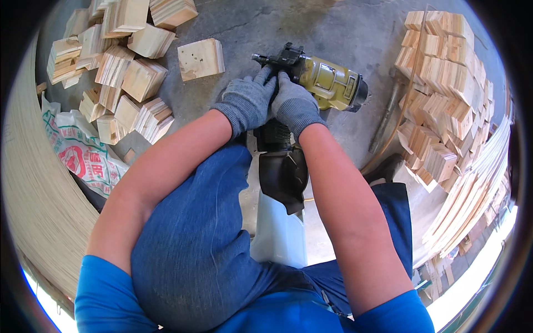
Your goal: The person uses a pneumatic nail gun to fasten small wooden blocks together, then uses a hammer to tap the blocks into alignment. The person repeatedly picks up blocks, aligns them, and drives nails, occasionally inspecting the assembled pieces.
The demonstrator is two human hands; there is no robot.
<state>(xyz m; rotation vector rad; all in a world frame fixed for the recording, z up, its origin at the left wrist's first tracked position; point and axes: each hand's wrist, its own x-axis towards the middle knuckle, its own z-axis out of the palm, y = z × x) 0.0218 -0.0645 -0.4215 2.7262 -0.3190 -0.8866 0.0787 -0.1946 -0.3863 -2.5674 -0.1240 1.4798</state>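
An olive-yellow nail gun (331, 83) with a black end cap lies on its side just ahead of me, its black nose (280, 57) toward the left. My left hand (247, 100), in a grey knit glove, grips the tool below the nose, fingertips against the black metal. Close beside it, my right hand (297, 101), gloved the same way, holds the tool where the nose joins the body. Both palms and whatever lies beneath them are hidden. Below the hands extends a black curved cover (282, 176); I cannot tell exactly how it joins the tool.
Stacked wooden blocks (133, 75) stand at the left, with one separate block (201, 59) nearer the tool. Another block pile (444, 83) rises at the right, behind a brown hose (413, 77) and a metal bar (385, 119). A printed sack (83, 150) lies left; a pale-blue plastic object (280, 233) sits between my legs.
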